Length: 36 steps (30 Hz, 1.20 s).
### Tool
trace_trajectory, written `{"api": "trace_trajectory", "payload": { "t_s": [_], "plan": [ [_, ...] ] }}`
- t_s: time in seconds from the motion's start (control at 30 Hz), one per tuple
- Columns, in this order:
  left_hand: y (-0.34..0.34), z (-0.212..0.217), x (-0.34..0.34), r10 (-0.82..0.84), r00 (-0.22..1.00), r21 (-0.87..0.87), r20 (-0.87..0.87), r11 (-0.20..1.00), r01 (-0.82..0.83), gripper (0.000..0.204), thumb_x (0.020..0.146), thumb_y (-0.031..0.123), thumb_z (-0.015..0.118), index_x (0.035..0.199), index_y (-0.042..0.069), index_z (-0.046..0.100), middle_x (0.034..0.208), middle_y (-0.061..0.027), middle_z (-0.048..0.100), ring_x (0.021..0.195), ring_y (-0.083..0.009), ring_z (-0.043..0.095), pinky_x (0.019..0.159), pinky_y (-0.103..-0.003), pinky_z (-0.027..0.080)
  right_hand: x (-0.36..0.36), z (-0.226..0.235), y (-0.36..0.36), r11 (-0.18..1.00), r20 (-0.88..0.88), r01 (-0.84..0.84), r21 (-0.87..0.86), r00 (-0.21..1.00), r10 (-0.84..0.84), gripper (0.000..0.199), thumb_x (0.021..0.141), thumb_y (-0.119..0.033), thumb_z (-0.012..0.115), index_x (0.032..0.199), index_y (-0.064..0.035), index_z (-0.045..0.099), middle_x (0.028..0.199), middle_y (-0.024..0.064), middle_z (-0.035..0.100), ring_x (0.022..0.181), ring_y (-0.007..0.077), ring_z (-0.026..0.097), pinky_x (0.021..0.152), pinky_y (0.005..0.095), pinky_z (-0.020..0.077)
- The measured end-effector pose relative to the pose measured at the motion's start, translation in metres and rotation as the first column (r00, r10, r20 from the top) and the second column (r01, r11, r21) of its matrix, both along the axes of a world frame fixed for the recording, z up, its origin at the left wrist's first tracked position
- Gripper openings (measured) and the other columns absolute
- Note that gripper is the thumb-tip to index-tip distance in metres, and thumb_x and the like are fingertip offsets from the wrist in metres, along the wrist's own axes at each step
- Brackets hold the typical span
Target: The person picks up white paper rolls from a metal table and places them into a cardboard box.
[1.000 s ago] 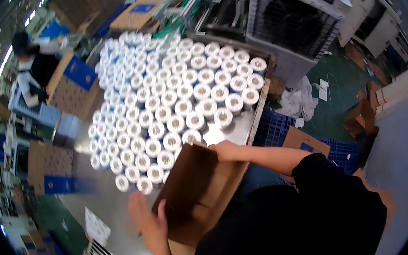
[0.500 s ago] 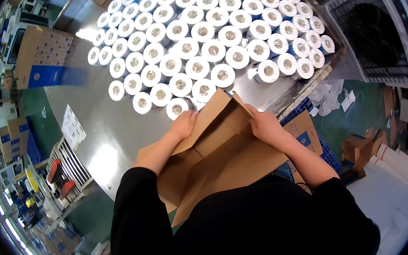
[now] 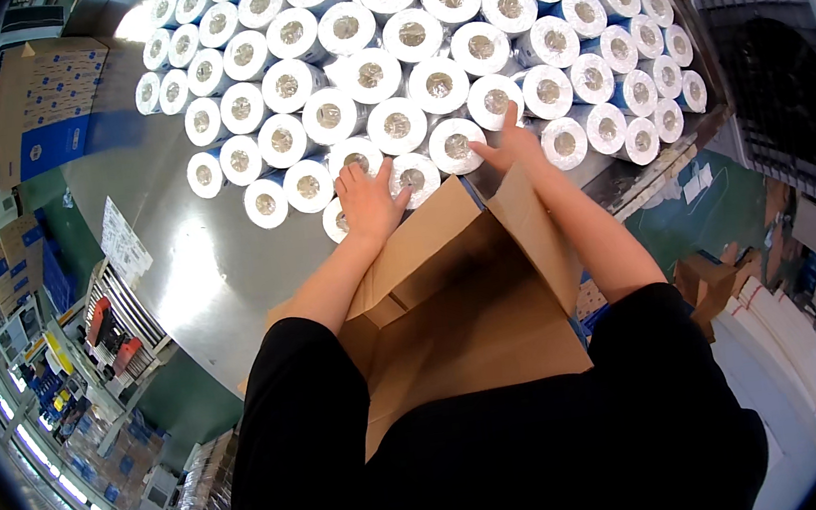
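Wrapped white paper rolls point(image 3: 370, 76) stand packed close together on a metal table, their round ends and hollow cores facing up. My left hand point(image 3: 370, 202) lies over the nearest rolls with its fingers spread. To its right, my right hand point(image 3: 517, 149) reaches in among the front rolls, forefinger and thumb apart; some of its fingers are hidden. Neither hand grips a roll. Between my forearms and against my body is an open cardboard box point(image 3: 467, 334), its flaps standing out; its visible inside is bare brown cardboard.
The metal table point(image 3: 156, 208) has a raised edge on the right. A printed sheet point(image 3: 125, 244) lies near its left edge. A blue and brown carton point(image 3: 55, 114) stands at the far left, and a large fan unit point(image 3: 776, 82) at the right. Opened cartons point(image 3: 709, 286) lie at the lower right.
Both hands have let go of the cardboard box's flaps and moved forward onto the rolls, fingers spreading. The box now sits against my body, and the view has shifted closer to the rolls.
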<state>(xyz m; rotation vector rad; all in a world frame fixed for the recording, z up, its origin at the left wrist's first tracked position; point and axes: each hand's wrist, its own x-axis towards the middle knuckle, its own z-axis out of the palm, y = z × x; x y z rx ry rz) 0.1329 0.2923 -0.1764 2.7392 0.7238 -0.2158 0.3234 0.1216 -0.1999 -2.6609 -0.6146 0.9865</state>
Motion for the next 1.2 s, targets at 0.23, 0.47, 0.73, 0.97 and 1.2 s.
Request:
{"api": "trace_trajectory", "payload": {
  "t_s": [0.23, 0.47, 0.73, 0.97, 1.2],
  "plan": [
    [0.017, -0.016, 0.017, 0.005, 0.990, -0.022, -0.143, 1.000, -0.008, 0.038, 0.063, 0.038, 0.069, 0.094, 0.016, 0.067, 0.085, -0.0158, 0.054, 0.087, -0.0316, 0.051, 0.075, -0.042, 0.040, -0.026, -0.008, 0.029, 0.991, -0.036, 0.117, 0.073, 0.993, -0.114, 0.088, 0.072, -0.032, 0.065, 0.137, 0.0036, 0.017, 0.094, 0.0295, 0.060, 0.086, 0.0415, 0.059, 0.077, 0.0444, 0.0469],
    [0.104, 0.044, -0.001, 0.309, 0.926, -0.433, -0.217, 0.820, -0.375, 0.038, 0.071, 0.042, 0.067, 0.092, 0.010, 0.069, 0.081, -0.0086, 0.067, 0.067, -0.0165, 0.062, 0.058, -0.033, 0.047, 0.014, -0.024, 0.001, 0.967, 0.010, 0.065, 0.246, 0.998, -0.069, 0.075, 0.067, -0.027, 0.073, 0.130, -0.0009, 0.040, 0.078, 0.0155, 0.066, 0.070, 0.0235, 0.064, 0.065, 0.0301, 0.0501],
    [0.133, 0.203, -0.142, 0.867, 0.446, -0.939, 0.220, 0.312, -0.144, 0.036, 0.088, 0.019, 0.053, 0.119, 0.002, 0.051, 0.112, -0.0082, 0.057, 0.103, -0.0173, 0.054, 0.088, -0.032, 0.043, 0.087, 0.147, -0.051, 0.704, -0.001, 0.271, 0.657, 0.934, -0.358, 0.066, 0.074, -0.016, 0.073, 0.125, 0.0102, 0.040, 0.076, 0.0036, 0.065, 0.063, 0.0058, 0.055, 0.060, 0.0192, 0.0450],
    [-0.027, 0.215, -0.165, 0.145, 0.935, -0.402, -0.324, 0.873, -0.275, 0.027, 0.069, 0.024, 0.070, 0.090, 0.006, 0.069, 0.099, -0.0137, 0.056, 0.095, -0.0268, 0.053, 0.082, -0.037, 0.044, -0.023, 0.316, -0.010, 0.279, 0.375, -0.937, 0.212, 0.342, 0.862, 0.055, 0.073, -0.018, 0.071, 0.119, 0.0009, 0.048, 0.109, 0.0224, 0.056, 0.091, 0.0294, 0.062, 0.074, 0.0350, 0.0518],
    [-0.061, -0.022, -0.288, -0.010, 0.846, -0.129, -0.533, 0.989, -0.069, 0.040, 0.085, 0.028, 0.048, 0.119, 0.009, 0.057, 0.126, -0.0157, 0.046, 0.116, -0.0340, 0.040, 0.091, -0.039, 0.041, -0.189, 0.174, 0.008, 0.007, 0.240, -0.855, 0.519, 0.154, 0.959, 0.041, 0.076, -0.007, 0.051, 0.115, 0.0048, 0.047, 0.064, 0.0180, 0.058, 0.056, 0.0290, 0.059, 0.044, 0.0397, 0.0469]
  ]
}}
